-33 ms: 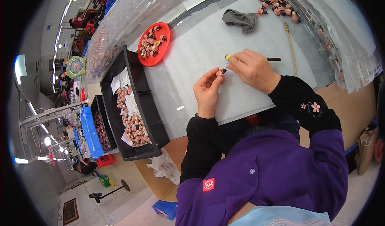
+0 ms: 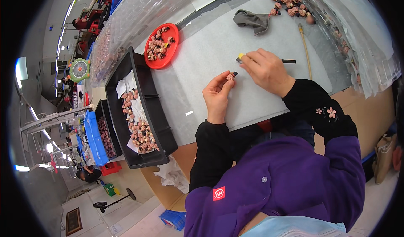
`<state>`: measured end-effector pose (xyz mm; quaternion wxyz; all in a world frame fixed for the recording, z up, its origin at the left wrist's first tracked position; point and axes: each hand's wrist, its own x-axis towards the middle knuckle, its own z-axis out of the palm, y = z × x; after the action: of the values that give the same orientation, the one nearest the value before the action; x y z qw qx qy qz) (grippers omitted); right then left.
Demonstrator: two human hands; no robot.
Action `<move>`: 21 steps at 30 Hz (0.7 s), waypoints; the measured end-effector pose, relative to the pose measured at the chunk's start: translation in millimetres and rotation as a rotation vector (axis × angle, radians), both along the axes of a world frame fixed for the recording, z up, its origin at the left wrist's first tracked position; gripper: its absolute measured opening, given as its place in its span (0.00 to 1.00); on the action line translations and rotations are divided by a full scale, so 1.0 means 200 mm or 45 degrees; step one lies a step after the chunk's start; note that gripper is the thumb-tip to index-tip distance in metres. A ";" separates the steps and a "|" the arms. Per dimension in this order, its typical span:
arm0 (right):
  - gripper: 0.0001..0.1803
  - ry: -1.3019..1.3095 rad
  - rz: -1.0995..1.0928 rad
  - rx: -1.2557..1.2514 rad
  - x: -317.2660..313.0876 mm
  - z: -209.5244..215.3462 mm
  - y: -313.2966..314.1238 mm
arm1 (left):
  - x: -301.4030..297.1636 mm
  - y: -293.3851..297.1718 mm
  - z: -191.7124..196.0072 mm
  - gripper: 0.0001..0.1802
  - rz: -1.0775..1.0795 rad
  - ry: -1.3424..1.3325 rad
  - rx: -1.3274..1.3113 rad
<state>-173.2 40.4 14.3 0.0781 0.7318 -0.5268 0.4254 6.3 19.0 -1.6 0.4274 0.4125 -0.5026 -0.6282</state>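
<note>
While the L hand pinches a pink bit btwn thumb & fingertips, the R hand, just right & slightly far of it, grips a yellow bit w/ a dark end; the two bits are apart. Both sit above the white sheet on the tabletop. The pink bit's dark end points far & right, out of the fingers, prob. so that end stays clear; the R hand's grip is near the yellow, likely for fine control. A black rod shows right of the R hand; can't tell if it joins the yellow bit.

Similar bits lie in the red plate, far left, & in the black tray, nearer left, approx. within L-arm reach; rims presumably stop them rolling. More sit in a loose pile at far right, by a crumpled grey cloth & a thin tan stick.

Textures: pink bit = small, knobbly, berry-like; sheet = flat, matte, maybe padding; cloth = soft, folded; plate = smooth, round, prob. plastic; tray = deep, rectangular, stiff, lined w/ white paper.
</note>
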 end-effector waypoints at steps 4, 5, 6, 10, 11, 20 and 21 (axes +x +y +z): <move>0.09 0.110 -0.209 0.121 -0.08 -0.04 -0.03 | -0.01 0.00 0.01 0.15 0.013 0.025 0.014; 0.10 0.168 -0.289 0.215 -0.10 -0.08 -0.03 | -0.01 0.00 0.02 0.15 0.018 0.041 0.018; 0.10 0.225 -0.365 0.308 -0.10 -0.07 -0.04 | -0.01 0.00 0.02 0.15 0.023 0.042 0.017; 0.12 0.168 -0.353 0.077 -0.10 -0.01 -0.03 | -0.01 0.00 0.02 0.15 0.019 0.025 0.022; 0.12 0.148 -0.298 0.080 -0.10 -0.01 -0.02 | -0.01 0.00 0.01 0.15 0.012 0.004 0.033; 0.15 0.020 -0.766 0.275 -0.48 0.06 0.11 | 0.00 0.00 0.03 0.14 0.062 0.116 -0.003; 0.16 0.092 -0.905 0.340 -0.53 0.05 0.15 | 0.00 0.00 0.03 0.14 0.068 0.122 -0.003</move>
<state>-279.9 69.5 24.0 0.1434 0.5216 -0.7953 0.2735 6.8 18.7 3.7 0.4682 0.3946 -0.4711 -0.6349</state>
